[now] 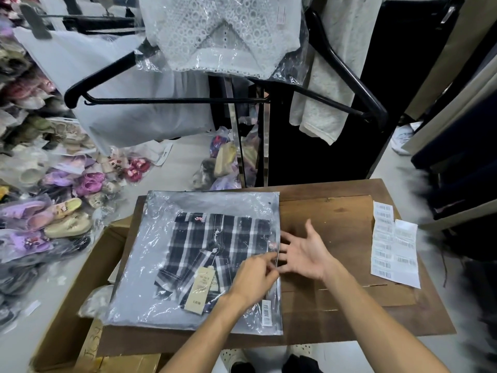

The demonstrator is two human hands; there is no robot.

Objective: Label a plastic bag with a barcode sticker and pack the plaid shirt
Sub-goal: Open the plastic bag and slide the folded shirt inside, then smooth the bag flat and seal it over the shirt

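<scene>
A clear plastic bag (150,278) lies flat on the brown table (336,222). Inside it sits the folded black-and-white plaid shirt (215,243) with a tan hang tag (200,288). A barcode sticker (266,313) is stuck on the bag near its lower right corner. My left hand (254,278) rests on the bag, its fingertips pinching the bag's right edge. My right hand (306,251) hovers just right of that edge, fingers spread and palm up, holding nothing.
Strips of barcode stickers (394,249) lie at the table's right side. An open cardboard box (70,313) stands to the left below the table. Bagged shoes (61,219) pile up on the floor at left. Hangers and bagged garments (223,36) hang ahead.
</scene>
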